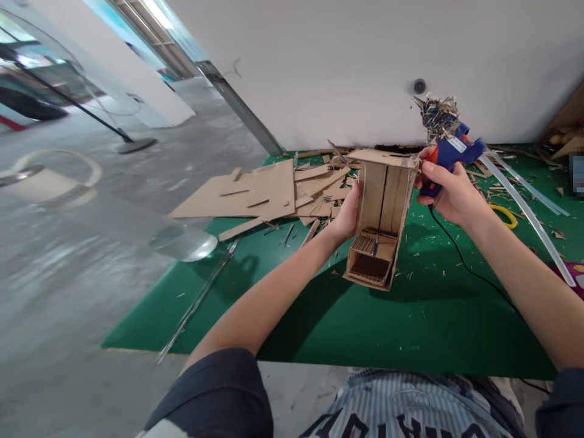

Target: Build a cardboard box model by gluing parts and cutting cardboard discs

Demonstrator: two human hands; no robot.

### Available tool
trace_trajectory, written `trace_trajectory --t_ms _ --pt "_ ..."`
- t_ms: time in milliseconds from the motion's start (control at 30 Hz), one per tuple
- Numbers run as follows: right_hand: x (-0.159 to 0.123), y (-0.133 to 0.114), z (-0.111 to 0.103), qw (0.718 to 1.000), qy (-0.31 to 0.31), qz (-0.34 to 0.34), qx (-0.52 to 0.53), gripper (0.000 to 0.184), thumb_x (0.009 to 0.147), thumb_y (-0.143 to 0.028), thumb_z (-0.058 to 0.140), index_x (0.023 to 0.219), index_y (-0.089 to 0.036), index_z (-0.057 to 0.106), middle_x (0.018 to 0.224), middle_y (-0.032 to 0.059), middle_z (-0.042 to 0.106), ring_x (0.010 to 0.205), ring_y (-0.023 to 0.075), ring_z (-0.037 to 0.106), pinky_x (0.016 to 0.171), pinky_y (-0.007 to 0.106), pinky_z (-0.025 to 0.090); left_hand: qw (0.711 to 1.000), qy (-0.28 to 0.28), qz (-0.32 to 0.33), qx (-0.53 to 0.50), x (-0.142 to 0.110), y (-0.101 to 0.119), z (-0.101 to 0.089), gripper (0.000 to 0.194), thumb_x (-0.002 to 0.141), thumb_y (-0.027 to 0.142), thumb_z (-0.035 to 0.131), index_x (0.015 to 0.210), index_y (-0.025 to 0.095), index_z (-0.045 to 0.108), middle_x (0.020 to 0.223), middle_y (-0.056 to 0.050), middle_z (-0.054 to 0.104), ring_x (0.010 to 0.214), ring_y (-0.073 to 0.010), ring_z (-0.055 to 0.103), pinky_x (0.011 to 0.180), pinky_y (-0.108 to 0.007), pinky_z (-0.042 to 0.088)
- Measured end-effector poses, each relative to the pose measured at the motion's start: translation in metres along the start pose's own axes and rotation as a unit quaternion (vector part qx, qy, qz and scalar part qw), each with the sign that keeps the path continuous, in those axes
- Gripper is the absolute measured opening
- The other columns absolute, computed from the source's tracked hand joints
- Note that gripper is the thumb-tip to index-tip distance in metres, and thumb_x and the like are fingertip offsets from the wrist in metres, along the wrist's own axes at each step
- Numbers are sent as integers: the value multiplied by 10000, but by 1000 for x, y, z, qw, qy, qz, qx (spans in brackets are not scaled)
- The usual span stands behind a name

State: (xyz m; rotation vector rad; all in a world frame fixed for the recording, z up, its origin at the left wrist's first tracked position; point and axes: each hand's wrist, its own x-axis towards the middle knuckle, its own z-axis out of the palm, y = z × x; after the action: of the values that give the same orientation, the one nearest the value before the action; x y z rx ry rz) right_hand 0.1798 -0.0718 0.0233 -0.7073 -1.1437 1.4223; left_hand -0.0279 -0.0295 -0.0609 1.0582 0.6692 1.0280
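Note:
My left hand (pixel 350 210) is closed on the left side of a tall, open-fronted cardboard box (pixel 371 198), which it holds above the green table. Inside the box, a thin dark rod (pixel 382 201) runs down to a small corrugated compartment near the bottom. My right hand (pixel 449 188) is wrapped round a blue hot glue gun (pixel 449 152) beside the box's upper right corner. Its fingertips are at that corner; whether they touch it I cannot tell. Stringy debris clings round the gun's nozzle end, and a long clear glue stick (pixel 529 216) sticks out behind it.
Cardboard sheets and strips (pixel 274 191) are piled at the back left of the green table (pixel 319 340). Clear rods (pixel 196 304) lie along its left edge. A yellow ring (pixel 505 216) lies at right, near the gun's black cord (pixel 469 267). A white wall stands behind.

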Motion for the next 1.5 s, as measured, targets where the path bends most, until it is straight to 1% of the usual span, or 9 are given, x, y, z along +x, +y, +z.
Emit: trace_trajectory --t_ms 167,300,433,533,733,967,1200,1333,1500 --pt "0 0 1 1000 5 -9 -28 558 612 -528 906 951 -278 541 813 -35 530 705 118 531 464 233 319 983 74 167 33 -1 11 19 775 873 846 405 1195 194 672 1327 -111 705 1490 -355 447 1194 -507 418" --pt "2 3 -1 1000 2 -17 -23 555 622 -523 911 952 -279 537 853 -28 551 734 124 539 464 232 323 955 96 269 82 5 15 15 802 821 910 398 1153 224 648 1307 -116 687 1406 -342 532 1135 -494 467" --pt "3 5 0 998 6 -26 -48 558 634 -562 897 949 -282 532 853 -25 553 752 135 556 459 230 330 900 106 379 185 -3 27 10 755 836 905 373 1275 334 599 1375 -77 617 1346 -295 567 1045 -437 522" --pt "2 6 2 997 9 -32 -67 575 633 -590 886 978 -291 536 862 -23 562 761 143 564 465 235 353 849 134 441 259 -15 38 14 658 829 825 551 1353 429 537 1405 -45 571 1292 -270 592 1001 -399 548" --pt "2 7 6 995 19 -44 -83 589 632 -595 882 987 -291 523 868 -25 560 732 130 548 460 235 389 814 151 457 325 -27 40 22 659 827 656 727 1395 405 505 1410 -65 534 1230 -266 613 883 -356 576" --pt "3 10 3 987 42 -91 -128 575 666 -613 857 1018 -290 536 951 -14 576 794 144 602 504 249 491 797 155 445 379 -42 45 32 946 667 653 867 1478 363 477 1514 -93 470 1271 -326 562 937 -428 591" --pt "0 5 3 967 69 -139 -201 634 648 -586 876 1118 -293 567 970 -2 626 909 207 664 719 392 629 805 146 413 401 -39 43 31 959 734 658 816 1530 381 356 1397 -119 536 1230 -338 639 926 -471 611" --pt "-2 5 8 956 61 -155 -242 638 638 -551 894 1116 -281 570 1015 16 657 973 238 679 866 470 625 823 110 415 373 -37 44 34 903 799 625 778 1529 401 297 1286 -99 632 1118 -289 709 894 -446 628" --pt "-1 9 10 951 56 -164 -256 616 667 -555 877 1126 -287 566 1154 47 670 1056 267 684 927 507 615 845 83 401 344 -38 47 36 878 826 596 771 1515 403 263 1157 -62 707 1069 -272 748 911 -458 643"
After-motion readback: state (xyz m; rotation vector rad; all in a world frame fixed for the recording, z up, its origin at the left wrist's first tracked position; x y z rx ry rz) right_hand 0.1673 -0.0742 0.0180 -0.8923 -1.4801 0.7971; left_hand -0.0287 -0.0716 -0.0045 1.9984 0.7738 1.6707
